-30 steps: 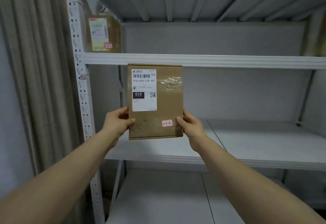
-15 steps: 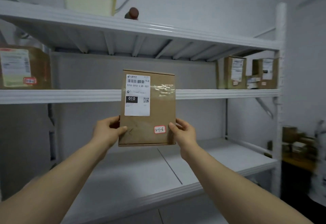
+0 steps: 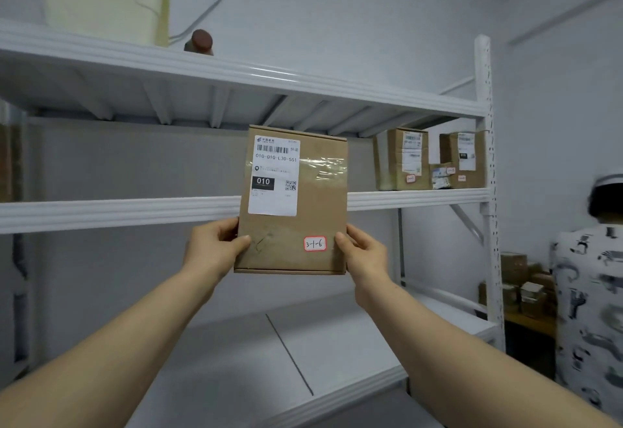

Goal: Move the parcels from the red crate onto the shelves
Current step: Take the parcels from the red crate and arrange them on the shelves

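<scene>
- Two hands hold one brown parcel in the head view. It is upright and in mid-air in front of the white shelving. Its white shipping label and a small red-bordered sticker marked 3-1-6 face the camera. The red crate is not in view.
- One risk, as I judge it, comes from the grip, which sits only on the lower side edges. The tall upper part is unsupported, so tipping it forward over a shelf lip could lever it out of the pinch.
- Another risk is the middle shelf, whose front rail crosses behind the parcel. Lifting it in too low could catch that rail, and lifting it too high could strike the ribs under the top shelf.
- A third risk is a wide swing to the right. That could knock the stored parcels at that shelf's right end, or brush the other person at the frame's edge.
- The left hand wraps the parcel's left edge, with its fingers curled behind and its thumb pressed on the front near the bottom corner.
- The right hand grips the right edge the same way, with its thumb tip just beside the sticker.
- The parcel sits between the two hands and rises above them. It seems to touch no shelf, and the lower shelf lies below it.
</scene>
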Available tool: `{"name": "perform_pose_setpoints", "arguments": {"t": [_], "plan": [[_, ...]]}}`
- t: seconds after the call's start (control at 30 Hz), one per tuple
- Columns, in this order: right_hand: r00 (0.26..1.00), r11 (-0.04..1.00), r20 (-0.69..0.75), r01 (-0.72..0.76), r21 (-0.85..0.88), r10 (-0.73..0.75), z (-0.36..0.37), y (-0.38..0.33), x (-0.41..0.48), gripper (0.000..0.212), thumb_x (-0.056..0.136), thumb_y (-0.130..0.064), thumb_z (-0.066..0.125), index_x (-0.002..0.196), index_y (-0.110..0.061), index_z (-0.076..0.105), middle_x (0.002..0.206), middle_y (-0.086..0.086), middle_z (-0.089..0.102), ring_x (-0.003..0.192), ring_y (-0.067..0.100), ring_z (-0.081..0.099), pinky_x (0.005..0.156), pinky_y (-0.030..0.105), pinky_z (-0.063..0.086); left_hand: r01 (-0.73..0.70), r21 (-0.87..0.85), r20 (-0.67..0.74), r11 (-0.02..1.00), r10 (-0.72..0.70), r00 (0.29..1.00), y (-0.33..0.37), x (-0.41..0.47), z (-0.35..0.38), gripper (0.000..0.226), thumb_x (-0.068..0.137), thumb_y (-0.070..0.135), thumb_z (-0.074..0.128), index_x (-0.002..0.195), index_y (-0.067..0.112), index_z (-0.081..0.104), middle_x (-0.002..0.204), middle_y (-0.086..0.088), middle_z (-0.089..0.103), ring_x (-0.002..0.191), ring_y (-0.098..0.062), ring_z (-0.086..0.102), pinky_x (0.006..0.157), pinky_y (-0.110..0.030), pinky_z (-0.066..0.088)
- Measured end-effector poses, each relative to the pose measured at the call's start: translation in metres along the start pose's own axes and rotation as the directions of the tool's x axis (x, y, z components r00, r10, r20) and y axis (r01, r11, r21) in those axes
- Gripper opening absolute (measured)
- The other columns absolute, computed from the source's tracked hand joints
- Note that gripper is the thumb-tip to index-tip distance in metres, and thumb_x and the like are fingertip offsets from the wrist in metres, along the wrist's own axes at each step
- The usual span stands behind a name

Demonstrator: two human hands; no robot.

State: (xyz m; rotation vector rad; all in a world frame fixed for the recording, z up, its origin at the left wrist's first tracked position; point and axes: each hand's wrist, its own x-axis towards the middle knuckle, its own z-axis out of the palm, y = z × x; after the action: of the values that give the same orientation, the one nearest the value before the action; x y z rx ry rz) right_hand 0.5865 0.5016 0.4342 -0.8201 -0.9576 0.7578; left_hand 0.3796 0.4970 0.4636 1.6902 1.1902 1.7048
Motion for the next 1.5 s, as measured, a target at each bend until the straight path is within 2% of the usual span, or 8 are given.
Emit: {"name": "perform_pose_setpoints", "arguments": {"t": [0.2,0.37,0.53,0.9,1.17,1.3,1.4,1.5], "plan": [[0.992,0.993,0.046,0.122,-0.009,-0.121,-0.041,-0.018,0.055,0.027,0.093,-0.004,0.055,0.112,-0.016,0.069,0.088,-0.014,0.069,0.083,0.003,0.064,0.077,0.015,0.049,-0.087,0.044,-0.099,0.995,0.091,0.991,0.037,0.019,0.067,0.028,0.082,0.003,0.068,0.108,0.012,0.070,0.095,-0.001,0.069,0.094,-0.022,0.065,0.094,-0.039,0.050],[0.988,0.986,0.042,0.149,-0.068,-0.147,-0.084,-0.041,0.108,0.025,0.093,-0.009,0.057,0.110,-0.023,0.068,0.083,-0.019,0.064,0.088,0.006,0.063,0.090,0.028,0.051,-0.097,0.062,-0.101,0.993,0.103,0.990,0.053,0.047,0.129,0.017,0.078,0.014,0.074,0.089,0.026,0.070,0.095,0.000,0.073,0.093,-0.024,0.067,0.092,-0.047,0.051],[0.976,0.963,0.081,0.215,-0.161,-0.204,-0.106,-0.052,0.158,0.030,0.093,-0.014,0.056,0.121,-0.021,0.065,0.101,-0.008,0.068,0.099,0.013,0.063,0.093,0.035,0.052,-0.120,0.075,-0.150,0.990,0.130,0.980,0.061,0.074,0.177,0.016,0.079,0.014,0.074,0.090,0.022,0.067,0.095,-0.003,0.071,0.092,-0.025,0.067,0.091,-0.047,0.051],[0.920,0.872,0.148,0.392,-0.294,-0.363,-0.106,-0.046,0.244,0.045,0.087,-0.019,0.046,0.127,-0.038,0.053,0.104,-0.015,0.069,0.098,0.006,0.064,0.089,0.034,0.053,-0.192,0.146,-0.191,0.971,0.218,0.957,0.066,0.142,0.236,0.046,0.082,0.015,0.072,0.126,0.014,0.058,0.103,-0.002,0.064,0.100,-0.026,0.062,0.094,-0.044,0.049],[0.916,0.849,0.161,0.401,-0.343,-0.368,-0.083,-0.036,0.293,0.058,0.082,-0.031,0.048,0.139,-0.036,0.041,0.126,-0.013,0.061,0.117,0.011,0.056,0.100,0.040,0.047,-0.177,0.203,-0.227,0.963,0.222,0.948,0.046,0.205,0.245,0.041,0.082,0.020,0.072,0.120,0.010,0.061,0.111,-0.006,0.067,0.101,-0.026,0.062,0.094,-0.045,0.049],[0.918,0.822,0.176,0.397,-0.408,-0.356,-0.087,-0.029,0.307,0.061,0.088,-0.024,0.051,0.146,-0.029,0.034,0.137,-0.005,0.052,0.123,0.015,0.049,0.106,0.039,0.041,-0.162,0.216,-0.200,0.963,0.206,0.958,0.035,0.222,0.260,0.038,0.084,0.019,0.069,0.120,0.008,0.061,0.112,-0.008,0.067,0.102,-0.027,0.062,0.094,-0.045,0.048],[0.914,0.761,0.199,0.405,-0.507,-0.354,-0.091,-0.027,0.319,0.060,0.091,-0.021,0.052,0.147,-0.022,0.032,0.134,0.006,0.043,0.112,0.017,0.047,0.099,0.030,0.038,-0.160,0.252,-0.198,0.954,0.213,0.957,0.030,0.229,0.268,0.041,0.086,0.018,0.067,0.124,0.008,0.058,0.118,-0.007,0.064,0.107,-0.027,0.060,0.096,-0.045,0.047],[0.905,0.726,0.246,0.425,-0.541,-0.346,-0.091,-0.025,0.329,0.063,0.092,-0.023,0.051,0.150,-0.021,0.027,0.139,0.007,0.037,0.120,0.022,0.045,0.100,0.032,0.037,-0.137,0.272,-0.216,0.952,0.200,0.956,0.027,0.240,0.274,0.043,0.087,0.017,0.066,0.127,0.009,0.055,0.122,-0.008,0.062,0.110,-0.030,0.058,0.096,-0.047,0.047]]}}
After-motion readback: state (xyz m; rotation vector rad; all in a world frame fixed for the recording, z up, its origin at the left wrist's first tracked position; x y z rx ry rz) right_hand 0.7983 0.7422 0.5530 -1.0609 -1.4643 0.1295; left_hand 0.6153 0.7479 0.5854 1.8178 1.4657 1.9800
